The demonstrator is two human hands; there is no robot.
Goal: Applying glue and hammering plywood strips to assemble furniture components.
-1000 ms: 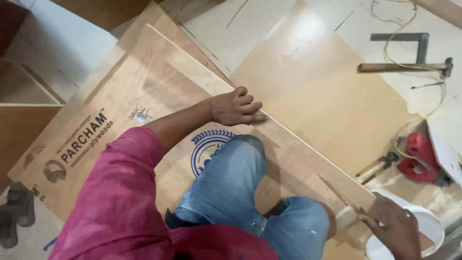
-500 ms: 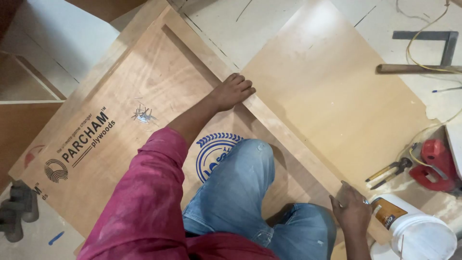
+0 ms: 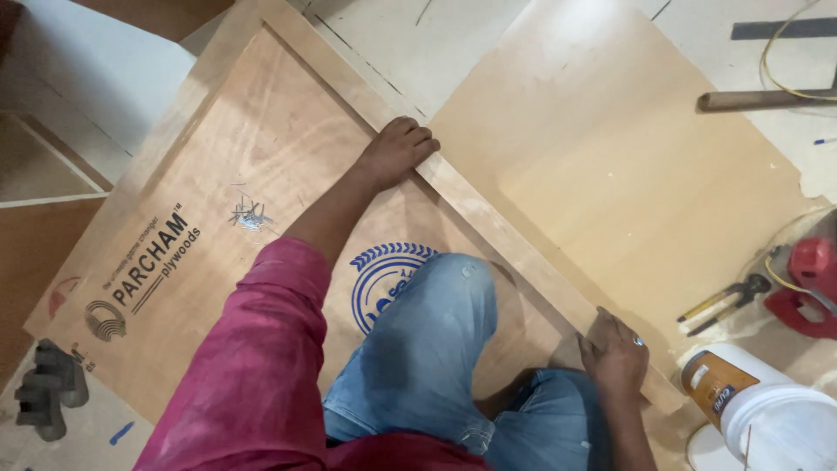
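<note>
Since a moment ago the right hand point(image 3: 617, 353) has left the white tub point(image 3: 776, 419) and, like the left hand point(image 3: 397, 150), presses curled fingers on the wooden strip point(image 3: 514, 244), which could skid off the plywood sheet point(image 3: 218, 218) under uneven pressure.

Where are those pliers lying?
In the head view, the pliers lie on the floor at the right, between the red power tool and the white tub.

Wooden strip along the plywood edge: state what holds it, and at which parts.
Both hands press the wooden strip on the plywood sheet: the left hand midway along it, the right hand near its lower end. Neither lifts it.
</note>
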